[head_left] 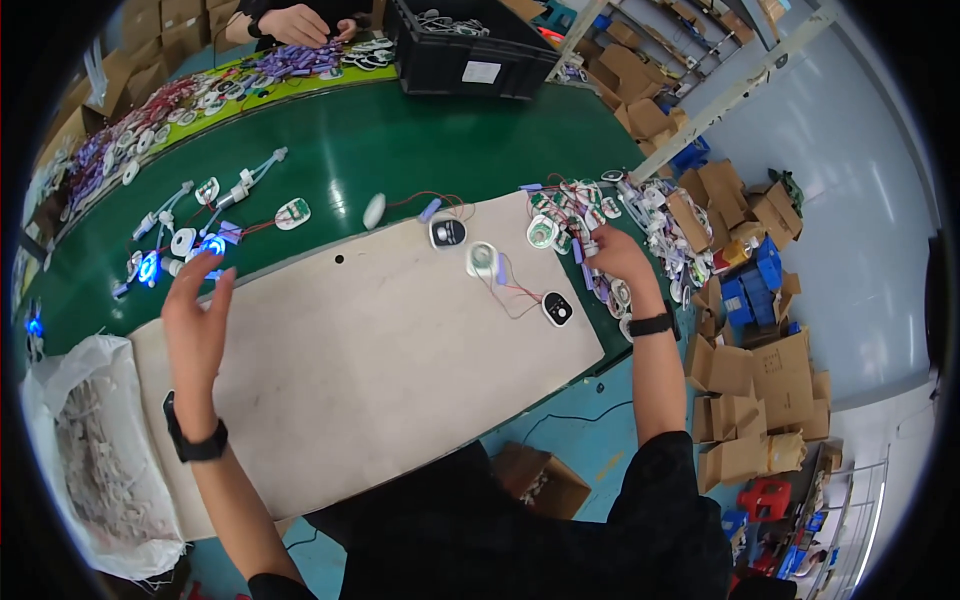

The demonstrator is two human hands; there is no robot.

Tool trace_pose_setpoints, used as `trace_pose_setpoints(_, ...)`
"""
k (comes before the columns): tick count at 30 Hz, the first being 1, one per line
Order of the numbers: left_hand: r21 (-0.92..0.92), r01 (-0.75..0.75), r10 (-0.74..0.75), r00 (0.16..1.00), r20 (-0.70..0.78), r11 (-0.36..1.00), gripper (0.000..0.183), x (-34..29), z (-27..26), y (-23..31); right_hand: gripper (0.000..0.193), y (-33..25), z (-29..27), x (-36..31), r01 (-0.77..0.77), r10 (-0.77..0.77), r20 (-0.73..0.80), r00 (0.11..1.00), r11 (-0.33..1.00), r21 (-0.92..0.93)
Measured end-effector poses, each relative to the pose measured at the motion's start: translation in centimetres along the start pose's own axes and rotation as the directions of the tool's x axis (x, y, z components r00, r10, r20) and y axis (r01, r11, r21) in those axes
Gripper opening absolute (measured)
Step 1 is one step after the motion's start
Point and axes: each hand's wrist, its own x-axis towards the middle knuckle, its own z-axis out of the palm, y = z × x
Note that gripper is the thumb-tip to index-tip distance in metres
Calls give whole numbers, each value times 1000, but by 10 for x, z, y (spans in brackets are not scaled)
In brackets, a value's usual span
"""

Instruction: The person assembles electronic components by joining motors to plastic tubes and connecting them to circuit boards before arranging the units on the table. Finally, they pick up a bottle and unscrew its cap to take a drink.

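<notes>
My left hand (200, 320) is at the left, fingers stretched forward and thumb apart, holding nothing I can make out. Its fingertips are beside a blue-lit round board (212, 246); another board glowing blue (149, 268) lies farther left. With fingers curled, my right hand (622, 258) reaches into a pile of wired circuit boards and purple battery cells (566, 212); its fingertips are partly hidden there. On the pale board (380, 330) between my hands lie a black-faced white unit (447, 232), a round white piece (482, 260) and a second black-faced unit (557, 309), with red wires among them.
A white sack (100, 450) of small pale parts stands at the lower left. Across the green table (350, 150), a person's hands (300, 25) work over heaped cells beside a black bin (470, 60). Cardboard boxes (780, 380) crowd the floor at right.
</notes>
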Motion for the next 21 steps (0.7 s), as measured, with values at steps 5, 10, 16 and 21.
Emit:
trace_pose_setpoints(5, 16, 237, -235, 969, -80, 971, 30, -59, -69, 1, 51, 11, -7, -25, 43, 31, -210, 977, 940, 339)
trace_pose_setpoints(10, -4, 352, -348, 923, -166, 936, 32, -114, -115, -15, 35, 13, -9, -34, 112, 141, -355, 924, 790, 603)
trace_pose_setpoints(16, -135, 513, -531, 827, -187, 847, 39, -157, -135, -43, 30, 44, -21, -25, 110, 291, -279, 915, 487, 867)
trace_pose_setpoints(21, -139, 523, -540, 825, -164, 841, 38, -180, -138, -70, 25, 51, -28, -29, 58, 190, -70, 979, 68, 996)
